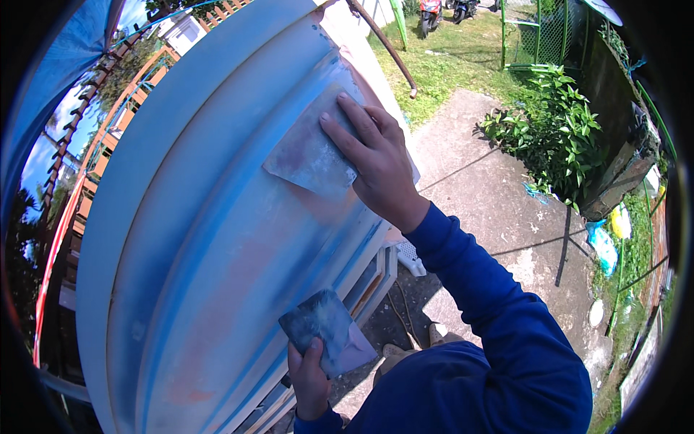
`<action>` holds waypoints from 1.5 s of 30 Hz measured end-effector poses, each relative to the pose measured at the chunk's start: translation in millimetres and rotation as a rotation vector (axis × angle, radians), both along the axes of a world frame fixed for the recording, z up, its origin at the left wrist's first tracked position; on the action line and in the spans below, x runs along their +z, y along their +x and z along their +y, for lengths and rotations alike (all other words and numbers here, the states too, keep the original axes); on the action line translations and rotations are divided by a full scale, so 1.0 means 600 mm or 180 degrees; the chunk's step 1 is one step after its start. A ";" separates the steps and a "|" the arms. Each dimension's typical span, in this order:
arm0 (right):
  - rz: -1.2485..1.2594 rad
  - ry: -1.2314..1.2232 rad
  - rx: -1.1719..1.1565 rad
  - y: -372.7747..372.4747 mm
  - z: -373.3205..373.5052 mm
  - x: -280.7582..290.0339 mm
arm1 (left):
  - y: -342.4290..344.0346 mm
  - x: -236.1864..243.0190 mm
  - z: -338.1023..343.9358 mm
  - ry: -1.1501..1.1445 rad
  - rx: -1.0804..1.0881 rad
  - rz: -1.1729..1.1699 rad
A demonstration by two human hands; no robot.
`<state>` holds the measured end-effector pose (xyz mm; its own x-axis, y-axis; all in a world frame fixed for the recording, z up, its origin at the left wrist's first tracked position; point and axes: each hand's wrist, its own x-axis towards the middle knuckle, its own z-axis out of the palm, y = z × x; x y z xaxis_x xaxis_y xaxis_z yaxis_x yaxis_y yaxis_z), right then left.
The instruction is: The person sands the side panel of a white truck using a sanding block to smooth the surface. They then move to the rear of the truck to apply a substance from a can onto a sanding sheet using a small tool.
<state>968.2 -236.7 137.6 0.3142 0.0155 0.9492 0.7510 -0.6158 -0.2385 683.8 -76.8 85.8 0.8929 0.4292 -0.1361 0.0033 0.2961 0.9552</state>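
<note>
A large curved body panel [238,239], white and blue with pinkish patches and raised ridges, fills the left and middle. My right hand [372,148] reaches over it, holding a thin, greyish, smeared square sheet [307,148] against its upper part. The index and middle fingers press on top of the sheet; the thumb is hidden. Lower down, my left hand [311,376] holds a dark square plate [325,325] by its near edge, thumb on top. Pale, cloudy smears cover the plate, with a pinkish area at its right corner. The plate is close to the panel's lower edge.
Concrete paving [491,195] runs along the right, with a leafy bush [549,130] and a wall [622,159] beyond. A rusty rod [387,50] sticks out at the panel's top. My shoes [437,333] stand by a cord [405,315]. Motorbikes [430,16] are parked far off.
</note>
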 end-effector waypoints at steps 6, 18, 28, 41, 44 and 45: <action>0.0158 -0.0081 0.0000 -0.002 0.005 -0.026 | 0.006 -0.001 0.002 0.0036 -0.0088 0.0049; 0.0120 -0.0206 0.0013 0.005 -0.026 0.005 | 0.007 -0.011 -0.009 0.0072 -0.0169 0.0153; 0.0527 -0.0406 -0.0163 -0.003 -0.033 -0.049 | 0.006 -0.014 -0.014 0.0059 -0.0213 0.0198; 0.0382 -0.0333 0.0066 0.018 -0.036 -0.022 | 0.007 -0.023 -0.027 -0.0051 -0.0353 0.0205; 0.0573 -0.0450 -0.0018 0.005 -0.046 -0.077 | 0.004 -0.029 -0.027 -0.0030 -0.0372 0.0238; 0.0627 -0.0554 -0.0114 -0.002 -0.053 -0.087 | 0.005 -0.027 -0.029 0.0023 -0.0356 0.0250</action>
